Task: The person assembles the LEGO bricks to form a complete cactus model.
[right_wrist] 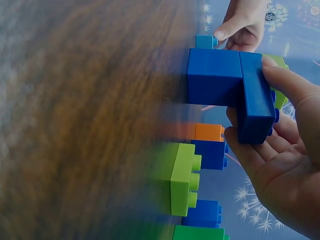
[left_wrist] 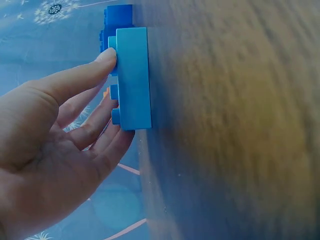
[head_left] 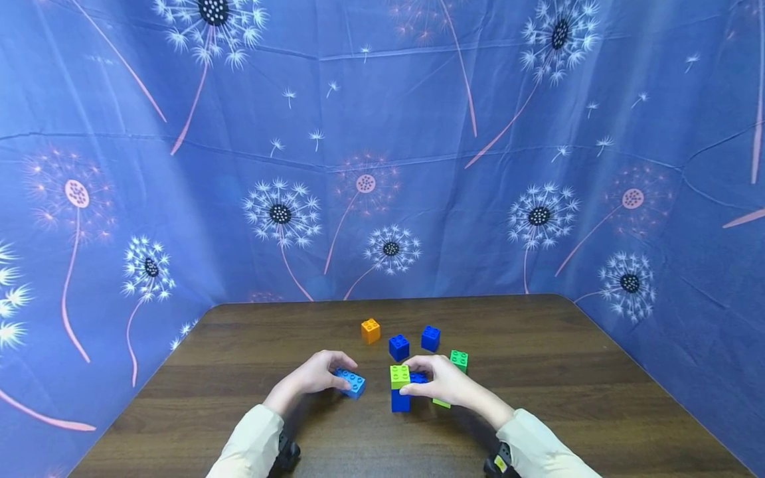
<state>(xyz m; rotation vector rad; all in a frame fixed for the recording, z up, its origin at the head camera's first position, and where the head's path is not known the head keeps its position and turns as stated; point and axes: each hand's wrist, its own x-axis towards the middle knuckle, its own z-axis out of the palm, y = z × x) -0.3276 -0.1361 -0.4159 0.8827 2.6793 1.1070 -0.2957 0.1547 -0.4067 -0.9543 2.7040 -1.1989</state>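
On a brown table [head_left: 538, 398] backed by a blue dandelion-print cloth [head_left: 179, 199], the left hand [head_left: 313, 375] pinches a light blue brick [head_left: 350, 382] that lies flat on the wood; the left wrist view shows the thumb on one side of its studs and the other fingers [left_wrist: 97, 130] curled against the opposite side. Just to its right, the right hand [head_left: 445, 382] grips a small stack [head_left: 402, 388]: a dark blue cube standing on the table with a flat dark blue brick [right_wrist: 256, 100] on top, overhanging toward the palm, and a lime brick [head_left: 400, 376] on top at the left end. In the right wrist view the thumb presses the upper edge of the flat brick and the fingers curl under its overhang. Behind the stack sit an orange cube [head_left: 370, 330], two dark blue cubes [head_left: 398, 347] [head_left: 430, 338] and a green brick [head_left: 459, 360], all loose on the table, apart from both hands.
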